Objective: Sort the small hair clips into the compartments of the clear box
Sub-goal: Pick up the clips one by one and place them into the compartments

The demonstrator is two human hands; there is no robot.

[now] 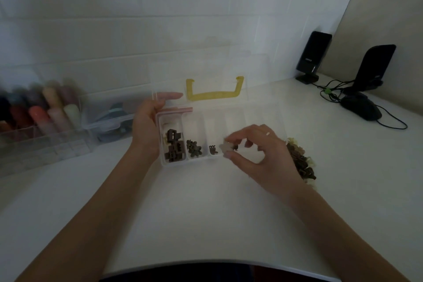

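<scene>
The clear box (174, 163) lies open on the white table, its lid with a yellow handle (214, 95) raised behind. Dark square clips (174, 146) fill the leftmost compartment, dark flower-shaped clips (194, 149) lie in the second, and a small dark clip (212, 150) lies in the third. My left hand (148, 123) grips the box's left side. My right hand (256, 151) hovers over the box's front edge near the third compartment, pinching a pale clip (225, 147) between thumb and fingers. A pile of unsorted clips (301, 161) lies right of the box, partly hidden by my right hand.
A clear organiser (45, 135) with coloured rolls stands at the left, with another clear container (114, 119) beside it. At the back right are two dark speakers (313, 55), a mouse (360, 105) and cables (389, 119). A tiled wall stands behind.
</scene>
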